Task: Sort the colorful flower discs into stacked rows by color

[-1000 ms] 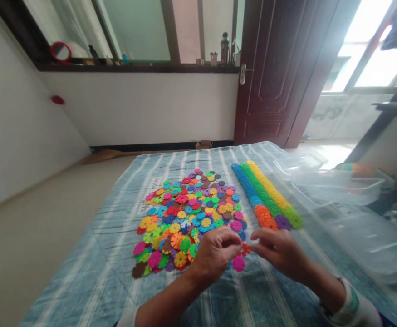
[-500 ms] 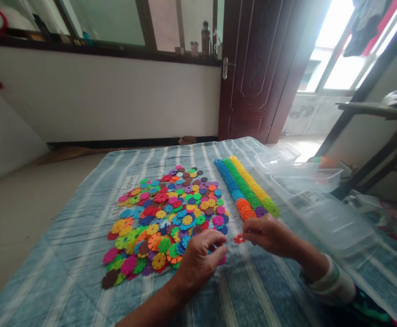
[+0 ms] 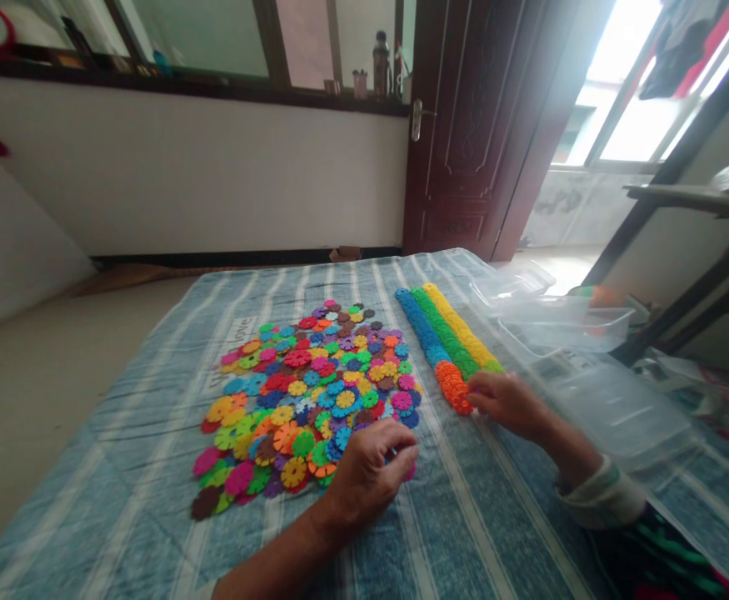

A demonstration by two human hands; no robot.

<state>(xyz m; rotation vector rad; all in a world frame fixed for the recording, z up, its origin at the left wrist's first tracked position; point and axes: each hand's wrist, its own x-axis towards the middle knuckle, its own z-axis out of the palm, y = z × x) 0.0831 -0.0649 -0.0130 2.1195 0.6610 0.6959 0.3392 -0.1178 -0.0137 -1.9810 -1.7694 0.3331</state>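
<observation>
A wide pile of flat, notched plastic discs (image 3: 302, 392) in many colours lies on the striped cloth. My left hand (image 3: 376, 462) is at the pile's near right edge, thumb and fingers curled toward each other; whether a disc is between them is hidden. Right of the pile run overlapping rows: a blue row (image 3: 419, 323) that turns orange (image 3: 453, 387) at its near end, a green row (image 3: 444, 332) and a yellow row (image 3: 457, 327). My right hand (image 3: 505, 402) has its fingertips pinched on an orange disc at the near end of the orange section.
Clear plastic boxes (image 3: 564, 325) and a clear lid (image 3: 626, 408) sit at the right. Beyond the cloth (image 3: 164, 400) stand a white wall and a dark red door (image 3: 457, 125). A dark table (image 3: 701, 200) is at the far right.
My right hand has moved up and right with a red-orange disc, from the bare cloth to the end of the orange section. My left hand has hardly moved.
</observation>
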